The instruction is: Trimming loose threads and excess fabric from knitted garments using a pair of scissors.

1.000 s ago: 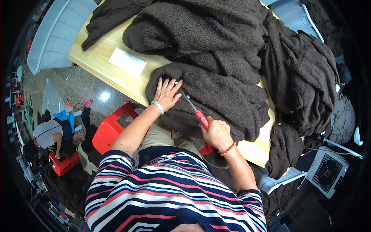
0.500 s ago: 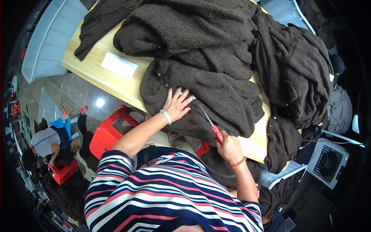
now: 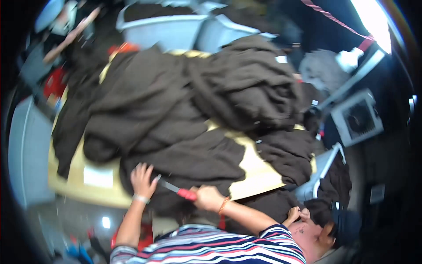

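A dark brown fleecy garment (image 3: 189,154) lies spread over the near part of the table. On its front left part rests my left hand (image 3: 143,181), fingers spread, with a pale band on the wrist. My right hand (image 3: 209,198), orange bracelet at its wrist, is closed around the handle of a red-handled tool with a thin metal blade (image 3: 171,186). The blade points left across the cloth, its tip close beside my left fingers. Blur hides whether this is a knife or closed scissors.
More brown garments (image 3: 246,83) are heaped across the wooden table (image 3: 255,176). A white sheet (image 3: 98,177) lies at its left. Pale grey bins (image 3: 162,33) stand behind, another bin (image 3: 323,171) at right. A person (image 3: 310,233) sits close at my right.
The view has swung up and right, bringing in the far bins and the person at right. The tool's tip now lies closer to my left hand. Both hands remain at the garment.
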`<action>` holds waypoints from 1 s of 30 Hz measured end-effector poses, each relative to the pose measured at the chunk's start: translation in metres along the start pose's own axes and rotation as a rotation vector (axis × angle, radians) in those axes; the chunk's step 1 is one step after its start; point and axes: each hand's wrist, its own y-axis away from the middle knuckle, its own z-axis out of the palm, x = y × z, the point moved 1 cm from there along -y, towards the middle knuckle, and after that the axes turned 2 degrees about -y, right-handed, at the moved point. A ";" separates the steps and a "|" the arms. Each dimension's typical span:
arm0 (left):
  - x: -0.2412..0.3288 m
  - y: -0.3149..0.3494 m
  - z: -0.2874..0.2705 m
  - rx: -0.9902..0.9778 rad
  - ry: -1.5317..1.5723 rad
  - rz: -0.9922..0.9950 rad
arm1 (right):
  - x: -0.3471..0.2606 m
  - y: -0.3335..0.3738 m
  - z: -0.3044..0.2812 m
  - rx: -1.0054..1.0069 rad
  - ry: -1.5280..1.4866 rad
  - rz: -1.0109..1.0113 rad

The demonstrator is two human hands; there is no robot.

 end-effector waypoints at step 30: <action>-0.002 -0.015 -0.050 -0.254 0.606 -0.237 | 0.059 0.114 0.055 0.409 -0.241 0.366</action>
